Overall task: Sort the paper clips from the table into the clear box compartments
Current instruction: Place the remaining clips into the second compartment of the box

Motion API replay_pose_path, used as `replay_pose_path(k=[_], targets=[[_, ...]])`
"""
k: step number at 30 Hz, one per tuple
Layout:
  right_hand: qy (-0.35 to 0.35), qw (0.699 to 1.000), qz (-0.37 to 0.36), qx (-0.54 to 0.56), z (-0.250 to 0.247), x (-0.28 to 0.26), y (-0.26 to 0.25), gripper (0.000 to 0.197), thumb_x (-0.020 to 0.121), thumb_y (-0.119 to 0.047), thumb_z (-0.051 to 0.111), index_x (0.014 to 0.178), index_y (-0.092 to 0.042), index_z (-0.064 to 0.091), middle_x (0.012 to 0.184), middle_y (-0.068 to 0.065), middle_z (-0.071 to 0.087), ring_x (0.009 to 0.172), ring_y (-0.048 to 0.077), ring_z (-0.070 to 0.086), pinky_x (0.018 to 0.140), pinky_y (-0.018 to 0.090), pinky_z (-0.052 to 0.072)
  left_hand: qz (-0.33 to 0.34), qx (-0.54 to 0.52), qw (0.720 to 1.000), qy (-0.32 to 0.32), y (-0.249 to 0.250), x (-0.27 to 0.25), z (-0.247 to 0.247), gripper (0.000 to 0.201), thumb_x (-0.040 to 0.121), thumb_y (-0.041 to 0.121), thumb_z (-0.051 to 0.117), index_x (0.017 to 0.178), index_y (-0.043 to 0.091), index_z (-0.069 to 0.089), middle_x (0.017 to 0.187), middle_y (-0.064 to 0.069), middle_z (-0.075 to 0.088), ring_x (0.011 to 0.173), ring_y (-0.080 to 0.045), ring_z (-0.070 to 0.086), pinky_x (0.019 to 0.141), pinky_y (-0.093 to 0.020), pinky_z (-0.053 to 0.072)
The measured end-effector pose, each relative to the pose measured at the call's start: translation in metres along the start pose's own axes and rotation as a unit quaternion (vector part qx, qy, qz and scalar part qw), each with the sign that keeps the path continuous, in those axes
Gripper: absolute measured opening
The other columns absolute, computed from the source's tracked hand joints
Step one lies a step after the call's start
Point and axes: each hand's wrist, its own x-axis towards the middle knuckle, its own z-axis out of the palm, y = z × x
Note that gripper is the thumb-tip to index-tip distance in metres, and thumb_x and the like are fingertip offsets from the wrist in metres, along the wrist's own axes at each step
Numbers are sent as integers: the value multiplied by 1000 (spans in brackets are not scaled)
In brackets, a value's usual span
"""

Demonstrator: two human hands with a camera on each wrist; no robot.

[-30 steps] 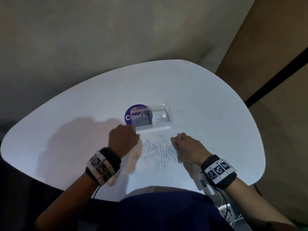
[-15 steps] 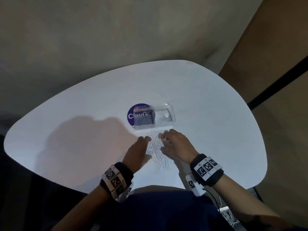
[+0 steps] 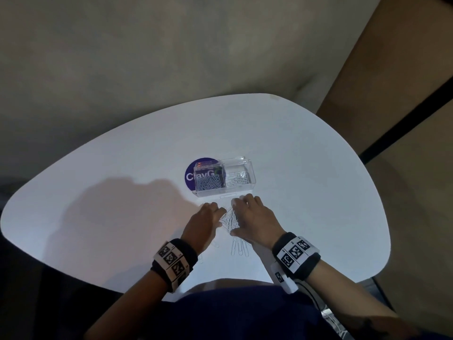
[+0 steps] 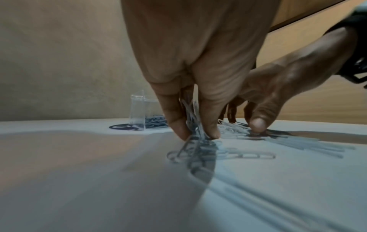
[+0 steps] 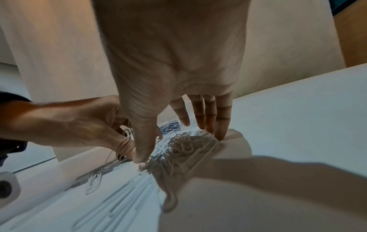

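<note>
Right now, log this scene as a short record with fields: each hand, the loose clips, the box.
left hand: pinches a bunch of paper clips against the table
right hand: fingers straight, fingertips touching the loose pile
stray clips: lie flat near the table's front edge
clear box: just beyond the hands, two compartments, clips in both
sticker: purple, round, under the box's left end

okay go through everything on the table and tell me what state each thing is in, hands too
clear box: lid off, upright on the table, clips in both compartments.
loose paper clips: bunched in a pile between the hands, a few strays nearer the person.
left hand: fingers pinch several clips at the pile's edge.
right hand: fingers straight, tips down on the pile.
purple sticker: flat, partly under the box.
</note>
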Motion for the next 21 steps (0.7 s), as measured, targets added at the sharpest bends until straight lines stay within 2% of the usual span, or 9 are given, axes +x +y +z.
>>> replay_pose_path(k=[3,6,8,11,13,17,21], targets=[[1,1000,3,15,-2,-1,-1,88,66,-61,77,134,-23,35,133,3,42,118,24,41,75,34,45,-9,-12,1000,23,1,2,-4,23,87,11,65,110,16,65,95,-5,64,89,-24,60,71,-36,52],[-26,1000,-10,-14,-6,-1,-4,102,67,-59,78,146,-22,27,140,4,39,121,26,38,83,37,47,-25,-40,998,42,-1,4,-12,21,86,10,65,104,18,67,95,-5,68,89,-25,62,75,-34,49],[-30,998,-22,-44,-6,0,-7,88,73,-53,77,143,-20,35,138,6,39,120,27,39,81,37,47,-45,-59,996,54,-3,3,-17,20,85,11,66,103,19,68,99,-3,70,91,-24,64,78,-33,48],[9,998,-52,-35,0,1,-9,44,84,-34,71,121,-17,55,128,5,45,114,26,46,67,33,46,-68,-85,992,66,-6,1,-23,19,84,9,65,100,18,69,101,-3,72,93,-23,64,80,-30,45],[39,997,-59,-7,5,1,-8,21,88,-21,64,109,-17,63,117,3,52,103,25,54,60,32,46,-75,-103,989,78,-6,0,-29,19,84,7,65,99,18,70,100,-2,72,92,-23,65,79,-30,45],[91,992,-63,54,12,2,-3,17,85,-10,66,99,-17,74,94,2,64,80,26,65,58,35,54,-63,-121,986,101,-4,0,-38,17,82,6,69,95,16,72,97,-2,74,89,-22,67,78,-28,45],[59,993,-31,96,-17,-4,-3,23,80,-4,64,96,-16,76,92,3,70,86,25,65,72,33,52,-37,-183,974,131,-3,3,-45,14,76,2,74,84,13,73,86,0,74,75,-14,68,73,-29,53]])
